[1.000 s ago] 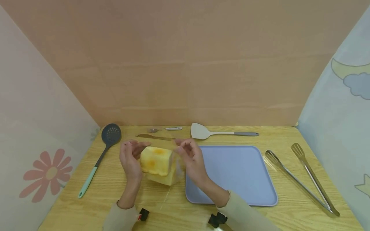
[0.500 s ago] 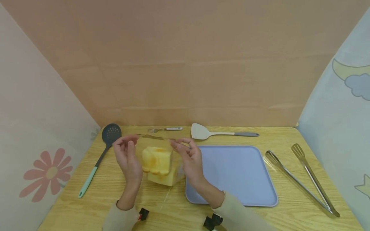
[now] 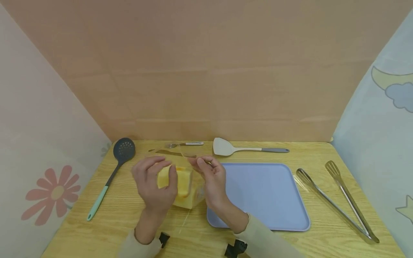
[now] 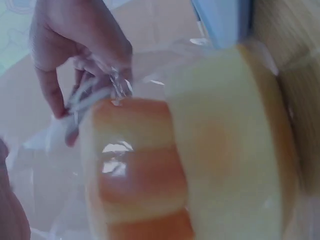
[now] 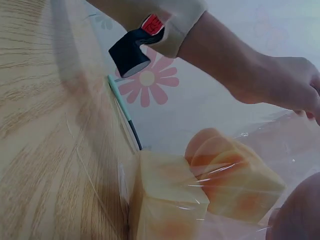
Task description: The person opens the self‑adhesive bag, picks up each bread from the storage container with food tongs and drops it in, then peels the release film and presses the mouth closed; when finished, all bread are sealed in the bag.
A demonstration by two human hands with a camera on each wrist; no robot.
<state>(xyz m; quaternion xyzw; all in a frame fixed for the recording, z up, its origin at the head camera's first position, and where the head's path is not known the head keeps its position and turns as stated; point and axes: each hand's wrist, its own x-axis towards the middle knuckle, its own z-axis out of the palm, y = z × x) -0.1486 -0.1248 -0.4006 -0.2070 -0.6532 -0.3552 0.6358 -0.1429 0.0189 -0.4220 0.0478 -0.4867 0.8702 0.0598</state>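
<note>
Two pale yellow bread loaves with browned patches lie in a clear plastic bag, left of the blue tray. My right hand pinches the bag's edge at their right; in the left wrist view its fingers have crumpled film between them. My left hand is over the left part of the bread, fingers bent, thumb near the index fingertip, hiding part of the loaf. I cannot tell whether film is caught there. Browned lobes of one loaf show beside a paler block in the left wrist view.
The blue tray is right of the bag. Metal tongs lie beyond it. Behind are a white spatula, a small fork and a brown knife. A dark skimmer lies at left. Walls enclose the table's back and sides.
My left hand has turned and moved right over the bread, from holding the bag's mouth wide at the left. My right hand has stayed near the bag's right edge.
</note>
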